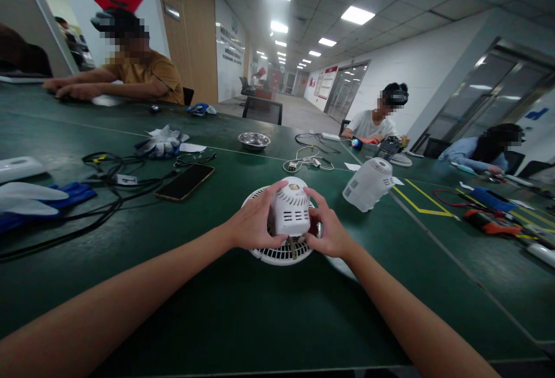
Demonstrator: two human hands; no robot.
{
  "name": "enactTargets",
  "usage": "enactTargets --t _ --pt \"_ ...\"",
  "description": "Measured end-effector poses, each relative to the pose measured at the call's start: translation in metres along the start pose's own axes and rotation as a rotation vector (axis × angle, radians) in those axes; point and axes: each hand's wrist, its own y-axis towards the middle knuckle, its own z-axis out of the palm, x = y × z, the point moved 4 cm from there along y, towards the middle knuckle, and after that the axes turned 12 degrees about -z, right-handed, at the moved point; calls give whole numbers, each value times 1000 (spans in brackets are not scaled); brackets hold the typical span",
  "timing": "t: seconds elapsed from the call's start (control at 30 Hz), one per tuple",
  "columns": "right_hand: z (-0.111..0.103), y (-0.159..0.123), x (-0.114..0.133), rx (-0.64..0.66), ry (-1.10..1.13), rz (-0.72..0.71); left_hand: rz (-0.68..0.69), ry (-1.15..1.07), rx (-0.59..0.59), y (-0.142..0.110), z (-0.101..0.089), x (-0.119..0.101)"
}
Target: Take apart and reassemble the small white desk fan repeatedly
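Between both hands is a white, slotted plastic motor housing (293, 216) with a round hole in its top. My left hand (258, 219) grips its left side, thumb low and fingers near the top. My right hand (327, 228) holds the right side in the same way. Beneath it lies a round white fan grille (281, 255), face down on the green table (208, 308). Whether the housing is seated on the grille's centre is hidden by my hands. To the right a translucent white plastic casing (368, 186) with vent slots stands tilted on the table.
A metal bowl (254, 141) and a coiled white cable (307, 159) lie beyond the grille. On the left are a phone (185, 182), black cables (110, 193) and gloves (162, 142). A multimeter (492, 223) lies at right. Several people sit around the table.
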Motion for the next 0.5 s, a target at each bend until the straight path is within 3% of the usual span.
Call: enactTargets --t 0.37,0.5 --pt "2 -1 1 2 -29 -2 41 27 32 3 -5 6" --pt "1 2 3 -118 -213 10 -26 102 -25 2 -2 5"
